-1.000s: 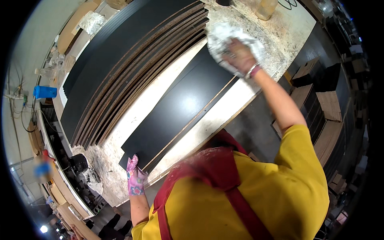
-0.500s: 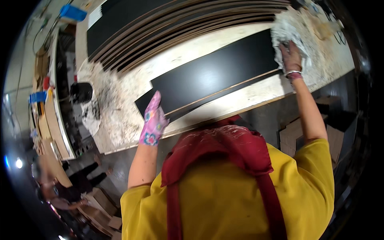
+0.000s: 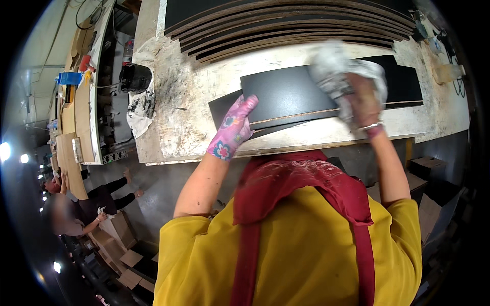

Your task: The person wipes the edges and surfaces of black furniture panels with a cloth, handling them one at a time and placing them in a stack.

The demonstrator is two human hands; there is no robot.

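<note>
A flat black board [image 3: 286, 92] with a brown raw edge lies on the worktable, on top of another black board [image 3: 411, 89] that sticks out at both ends. My left hand [image 3: 232, 130], in a pink flowered glove, grips the upper board's left end. My right hand [image 3: 363, 99], blurred by motion, is closed on a crumpled white cloth [image 3: 375, 71] over the right part of the upper board. The cloth covers part of the board, and some of my right fingers are hidden in it.
Stacked black boards [image 3: 291, 25] lie along the table's far side. A black pot [image 3: 136, 77] stands left on a stained cloth [image 3: 140, 115]. The worktable [image 3: 178, 117] is smudged. Another person [image 3: 84, 214] is at lower left by cardboard boxes [image 3: 115, 232]. A bottle [image 3: 449, 73] stands far right.
My right hand has moved the cloth leftward from the board's right end. My left hand stays at the left end. The whole view has shifted, and more of the lower board shows at right.
</note>
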